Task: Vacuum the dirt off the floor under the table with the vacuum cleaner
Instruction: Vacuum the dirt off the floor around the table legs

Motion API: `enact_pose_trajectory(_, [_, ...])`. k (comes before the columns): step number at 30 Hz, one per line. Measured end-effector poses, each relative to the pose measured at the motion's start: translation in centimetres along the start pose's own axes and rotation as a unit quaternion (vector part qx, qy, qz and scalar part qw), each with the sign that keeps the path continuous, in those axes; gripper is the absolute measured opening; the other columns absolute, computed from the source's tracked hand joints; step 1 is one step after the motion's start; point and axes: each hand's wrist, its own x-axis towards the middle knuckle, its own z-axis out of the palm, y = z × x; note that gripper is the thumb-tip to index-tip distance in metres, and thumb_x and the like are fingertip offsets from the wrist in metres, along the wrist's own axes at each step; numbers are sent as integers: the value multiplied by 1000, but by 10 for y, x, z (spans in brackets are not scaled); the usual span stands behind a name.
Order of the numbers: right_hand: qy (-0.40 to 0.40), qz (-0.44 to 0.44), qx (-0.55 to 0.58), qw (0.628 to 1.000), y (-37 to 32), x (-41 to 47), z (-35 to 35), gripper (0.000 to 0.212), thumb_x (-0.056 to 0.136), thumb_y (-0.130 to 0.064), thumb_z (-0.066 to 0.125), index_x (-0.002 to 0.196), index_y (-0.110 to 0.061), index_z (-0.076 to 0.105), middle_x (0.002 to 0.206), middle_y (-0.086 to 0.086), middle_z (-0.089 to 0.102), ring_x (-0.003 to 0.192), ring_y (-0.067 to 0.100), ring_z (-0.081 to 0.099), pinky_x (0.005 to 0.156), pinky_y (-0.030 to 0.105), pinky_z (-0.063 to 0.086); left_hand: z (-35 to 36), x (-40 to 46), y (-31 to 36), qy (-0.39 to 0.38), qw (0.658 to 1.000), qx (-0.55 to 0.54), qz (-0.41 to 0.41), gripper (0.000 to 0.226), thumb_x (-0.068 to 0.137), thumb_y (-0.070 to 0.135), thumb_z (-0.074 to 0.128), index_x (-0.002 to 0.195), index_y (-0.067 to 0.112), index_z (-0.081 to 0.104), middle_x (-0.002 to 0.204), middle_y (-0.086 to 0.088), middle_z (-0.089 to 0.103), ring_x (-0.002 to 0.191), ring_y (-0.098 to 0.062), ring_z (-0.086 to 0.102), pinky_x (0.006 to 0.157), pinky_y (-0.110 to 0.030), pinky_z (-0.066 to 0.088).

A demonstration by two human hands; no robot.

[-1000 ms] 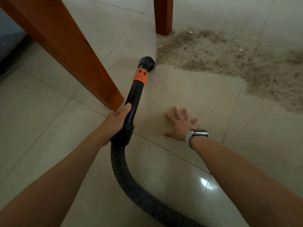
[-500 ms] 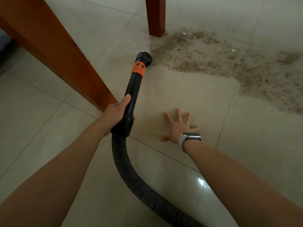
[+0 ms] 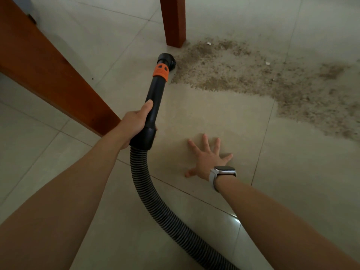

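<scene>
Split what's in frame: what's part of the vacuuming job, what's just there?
Job:
- vacuum wand, gripped by the left hand
- nozzle, at the dirt's left edge
- ribbed hose
- dirt patch on the tiled floor

Just there:
- right hand, fingers spread flat on the floor
- wristwatch
- two wooden table legs
</scene>
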Motion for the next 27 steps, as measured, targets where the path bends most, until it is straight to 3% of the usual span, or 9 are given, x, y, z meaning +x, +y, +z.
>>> enact_pose_trajectory(15, [-6,3,-10,1000,-2,0,-2,108,73,-50,73,146,-49,-7,155,-3,-27,139,38,-28,99,78,5,3,11,3,2,1000,21,-6,64,86,68,42,103,9,61,105,-16,67,98,-34,64,95,-48,49])
enact_pose_trajectory(27, [-10,-7,-3,1000,1,-1,-5,103,77,-45,73,146,-48,-3,156,-5,-24,140,36,-25,100,77,6,-16,-45,-41,6,999,41,7,50,89,60,45,86,14,64,92,-15,67,92,-34,64,94,-50,49])
